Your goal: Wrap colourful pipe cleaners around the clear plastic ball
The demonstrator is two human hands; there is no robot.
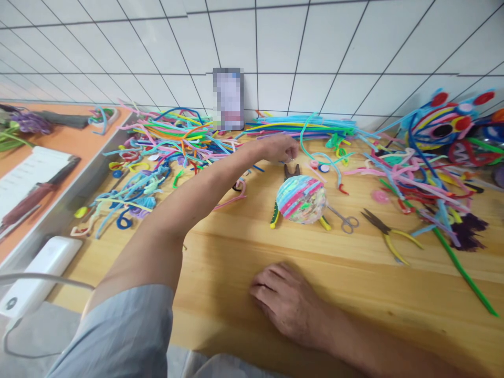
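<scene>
My left hand reaches over the back of the wooden table, its fingers pinched together; whatever lies between the fingertips is too small to make out. Just below those fingers are the dark jaws of pliers. A round ball wrapped in pastel, pink and blue fuzzy strips lies over the pliers and hides their middle. Nearer the front, my right hand rests on the tabletop with curled fingers pressed together and nothing visible in them. Small scissors lie to the right of the ball.
Pipe cleaners are heaped along the back and left. Yellow-handled pliers lie at right, near a colourful figure. A phone leans on the tiled wall. A white power bank with a cable sits at left.
</scene>
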